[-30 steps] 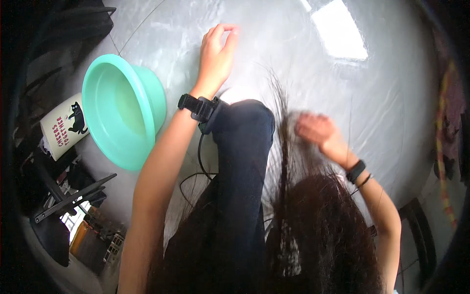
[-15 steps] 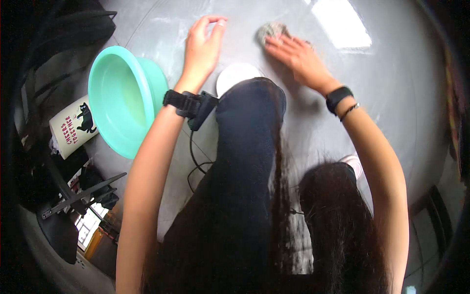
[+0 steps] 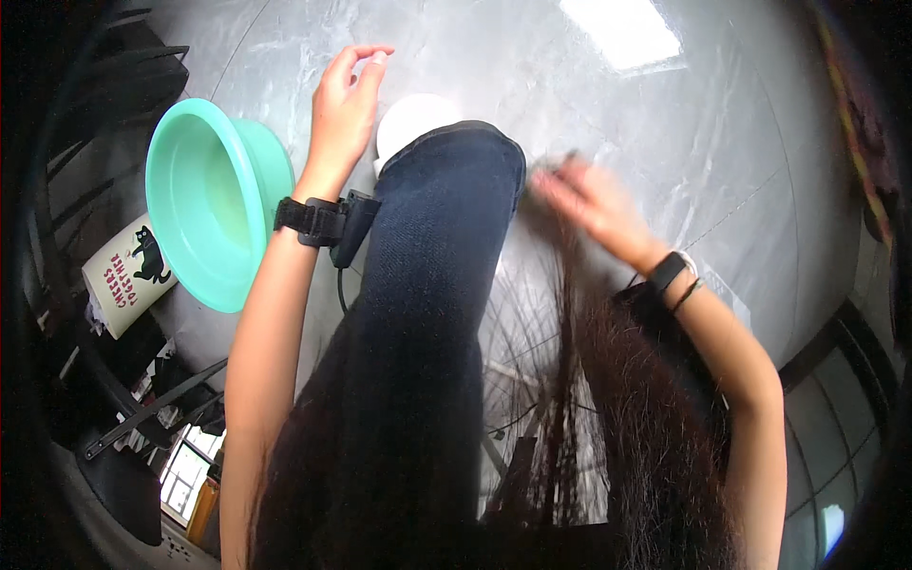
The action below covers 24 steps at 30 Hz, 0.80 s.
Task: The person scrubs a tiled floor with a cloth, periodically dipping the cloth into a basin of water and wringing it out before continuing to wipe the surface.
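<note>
Cloth [image 3: 541, 201], blurred and mostly hidden, lies under the fingers of the right hand [image 3: 591, 201], just beside the dark trouser knee [image 3: 451, 176]; whether the hand grips it cannot be told. Left hand [image 3: 347, 106] is partly open, fingers loosely bent, beyond the knee's left side. Green basin [image 3: 271, 171] stands on the grey floor [image 3: 731, 142] near a cream container [image 3: 122, 280].

Navy trousers [image 3: 432, 228], black wristbands [image 3: 312, 220], boxy black module [image 3: 355, 228], thin cable [image 3: 342, 290]
</note>
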Tool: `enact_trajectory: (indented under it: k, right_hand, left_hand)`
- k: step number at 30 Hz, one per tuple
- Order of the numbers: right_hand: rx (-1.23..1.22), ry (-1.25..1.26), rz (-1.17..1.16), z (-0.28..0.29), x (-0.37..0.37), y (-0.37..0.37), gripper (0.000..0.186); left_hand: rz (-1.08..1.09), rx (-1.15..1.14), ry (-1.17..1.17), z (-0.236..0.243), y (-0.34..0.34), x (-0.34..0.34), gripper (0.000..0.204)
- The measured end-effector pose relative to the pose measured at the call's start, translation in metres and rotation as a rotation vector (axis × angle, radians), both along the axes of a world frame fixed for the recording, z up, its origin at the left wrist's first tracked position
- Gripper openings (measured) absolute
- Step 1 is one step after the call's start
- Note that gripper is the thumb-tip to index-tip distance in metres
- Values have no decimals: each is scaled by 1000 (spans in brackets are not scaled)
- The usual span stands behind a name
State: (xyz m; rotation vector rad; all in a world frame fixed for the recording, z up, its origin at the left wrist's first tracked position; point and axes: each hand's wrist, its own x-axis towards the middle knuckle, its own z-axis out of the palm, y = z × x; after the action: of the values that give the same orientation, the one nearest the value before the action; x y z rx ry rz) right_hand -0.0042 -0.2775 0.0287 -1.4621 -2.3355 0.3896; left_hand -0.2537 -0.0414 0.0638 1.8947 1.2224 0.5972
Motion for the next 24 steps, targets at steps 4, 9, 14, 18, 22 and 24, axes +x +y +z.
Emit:
enact_trajectory:
  k: [4,9,14,18,22,24]
  right_hand:
    - [-15,278,-681,-8,60,28,64]
    - [5,-104,-870,-46,100,11,51]
    - [-122,-56,-351,-37,5,-8,53]
    - [-148,-52,139,-48,-50,-49,58]
    - [-320,114,127,-23,-41,-35,52]
    - [-672,422,-177,-22,-25,-20,55]
  left_hand:
    - [-55,-39,-9,25,10,0,24]
    - [-235,-97,10,20,3,2,25]
    - [-434,-208,38,24,-18,28,27]
    - [-658,-466,57,28,-38,31,36]
    - [-813,-488,309,22,-42,24,50]
    - [-881,-558,344,30,-32,17,45]
